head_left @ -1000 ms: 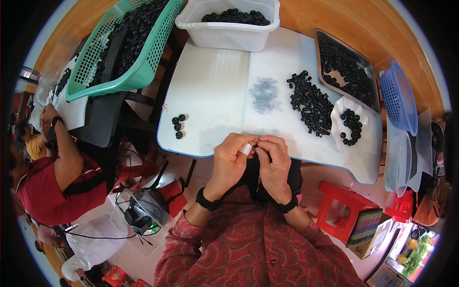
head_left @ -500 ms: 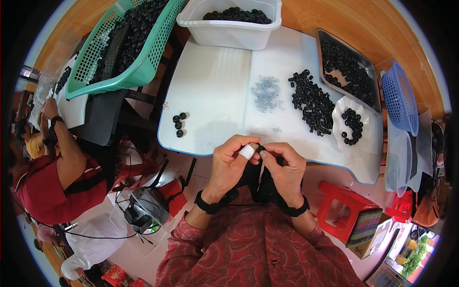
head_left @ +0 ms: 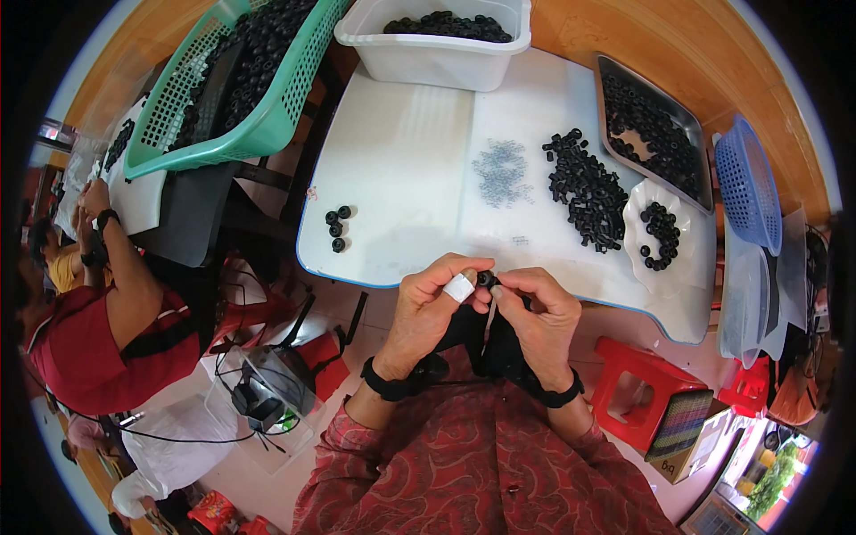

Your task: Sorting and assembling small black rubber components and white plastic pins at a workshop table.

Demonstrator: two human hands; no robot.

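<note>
In front of my chest, near the table's front edge, a small round black part (head_left: pixel 486 279) is pinched between both hands. My left hand (head_left: pixel 423 305), with white tape around one digit, grips it from the left with thumb and finger closed. From the other side my right hand (head_left: pixel 542 323) closes its thumb and index finger on the same part. Fingertips hide much of it. Several similar black round pieces (head_left: pixel 337 229) lie at the table's left. Beyond the hands are a scatter of tiny metal bits (head_left: pixel 502 173) and a pile of short black cylinders (head_left: pixel 584 192).
On the white table (head_left: pixel 392 178) stand a white tub (head_left: pixel 428 67), a metal tray (head_left: pixel 651 165) and a white dish (head_left: pixel 655 281), all holding black parts. A green basket (head_left: pixel 267 134) is at left, near a person in red (head_left: pixel 116 339). A red stool (head_left: pixel 637 383) sits right.
Both hands have shifted slightly; the right has moved a little away from the left. More of the black part shows between the fingertips. The pieces on the table lie as before.
</note>
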